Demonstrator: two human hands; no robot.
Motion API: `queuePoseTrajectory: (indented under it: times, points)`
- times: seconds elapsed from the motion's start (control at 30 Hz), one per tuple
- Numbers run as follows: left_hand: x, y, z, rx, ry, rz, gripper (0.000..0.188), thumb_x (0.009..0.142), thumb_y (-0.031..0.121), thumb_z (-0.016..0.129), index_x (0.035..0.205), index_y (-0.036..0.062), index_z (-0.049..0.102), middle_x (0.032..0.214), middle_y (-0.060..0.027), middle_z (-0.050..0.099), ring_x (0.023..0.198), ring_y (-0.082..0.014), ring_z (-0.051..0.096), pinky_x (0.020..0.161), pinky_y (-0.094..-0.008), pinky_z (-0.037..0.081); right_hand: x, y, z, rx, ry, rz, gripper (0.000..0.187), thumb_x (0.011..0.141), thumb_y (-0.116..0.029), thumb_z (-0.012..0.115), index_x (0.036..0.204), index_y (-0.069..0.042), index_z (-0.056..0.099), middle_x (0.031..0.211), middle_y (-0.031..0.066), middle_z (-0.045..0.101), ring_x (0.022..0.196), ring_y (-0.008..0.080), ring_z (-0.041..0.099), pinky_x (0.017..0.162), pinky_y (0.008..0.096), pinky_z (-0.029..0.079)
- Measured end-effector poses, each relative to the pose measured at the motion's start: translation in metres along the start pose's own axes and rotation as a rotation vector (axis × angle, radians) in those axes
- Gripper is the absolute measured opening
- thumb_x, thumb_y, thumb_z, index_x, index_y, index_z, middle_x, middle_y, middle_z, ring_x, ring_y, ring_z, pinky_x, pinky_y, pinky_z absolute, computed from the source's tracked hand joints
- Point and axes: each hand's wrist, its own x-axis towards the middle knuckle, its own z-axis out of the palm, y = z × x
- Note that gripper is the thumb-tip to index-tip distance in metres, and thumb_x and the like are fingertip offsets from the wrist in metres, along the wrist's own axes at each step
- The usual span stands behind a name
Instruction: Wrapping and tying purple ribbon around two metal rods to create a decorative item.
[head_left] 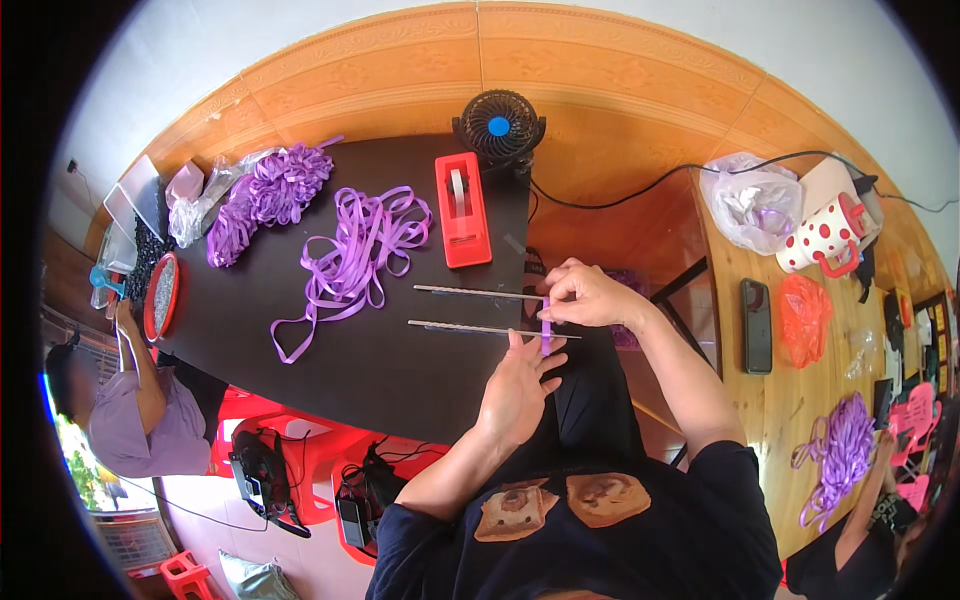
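Two thin metal rods (470, 328) lie side by side and reach past the right edge of the dark table. A short length of purple ribbon (546, 330) runs across both rods near their right ends. My right hand (590, 295) pinches the ribbon by the farther rod, fingers closed. Just below the nearer rod, my left hand (515, 395) has its fingers spread, with the thumb up at the rod and the fingertips beside the ribbon's lower end. A loose tangle of purple ribbon (360, 245) rests on the table left of the rods.
Beyond the rods stand a red tape dispenser (463, 210) and a black fan (498, 128). A bigger purple ribbon heap (275, 190) and a red bowl (160, 297) lie left. The wooden table (740, 420) at right holds a phone (756, 325) and a dotted tumbler (822, 235). Two other people sit nearby.
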Motion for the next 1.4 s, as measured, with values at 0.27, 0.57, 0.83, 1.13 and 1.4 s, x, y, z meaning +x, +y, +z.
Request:
queuePoseTrajectory:
  times: [0.27,0.57,0.83,1.13,1.4]
  points:
    - [-0.001,0.001,0.000,0.033,-0.010,0.004,0.072,0.095,0.060,0.032,0.138,0.0024,0.038,0.133,-0.0087,0.047,0.115,-0.0217,0.043,0.093,-0.0369,0.029,0.006,-0.061,0.003,-0.510,0.026,0.310,0.013,0.063,-0.021,0.070,0.065,-0.009,0.070,0.066,0.0075,0.064,0.088,0.0274,0.057,0.074,0.0464,0.035]
    - [-0.001,0.002,0.006,-0.004,0.002,-0.012,0.064,0.096,0.057,0.031,0.132,0.0051,0.042,0.125,-0.0045,0.050,0.113,-0.0168,0.044,0.094,-0.0357,0.029,-0.005,-0.078,0.033,-0.772,0.335,0.266,0.015,0.059,-0.024,0.070,0.062,-0.009,0.070,0.071,0.0108,0.062,0.088,0.0277,0.052,0.071,0.0443,0.030]
    - [0.000,0.000,0.003,0.002,0.014,-0.005,0.059,0.096,0.054,0.034,0.129,0.0070,0.046,0.124,-0.0046,0.051,0.114,-0.0178,0.044,0.093,-0.0349,0.030,-0.026,-0.042,0.045,-0.419,0.663,0.094,0.030,0.075,-0.033,0.072,0.069,-0.004,0.071,0.085,0.0098,0.068,0.096,0.0231,0.057,0.077,0.0404,0.036]
    - [-0.003,0.003,0.004,0.021,0.007,-0.004,0.061,0.097,0.054,0.032,0.131,0.0052,0.046,0.130,-0.0079,0.050,0.115,-0.0221,0.046,0.090,-0.0340,0.033,-0.052,0.029,0.053,0.974,0.470,0.109,0.024,0.090,-0.020,0.061,0.086,0.003,0.069,0.097,0.0131,0.068,0.097,0.0180,0.060,0.087,0.0311,0.043]
    - [-0.002,0.003,0.004,-0.004,0.017,-0.008,0.060,0.099,0.051,0.028,0.132,0.0035,0.044,0.129,-0.0082,0.050,0.114,-0.0223,0.047,0.089,-0.0339,0.034,-0.044,0.008,0.043,0.473,0.783,-0.095,0.008,0.085,-0.012,0.062,0.089,-0.008,0.068,0.139,0.0175,0.042,0.124,0.0266,0.041,0.101,0.0385,0.032]
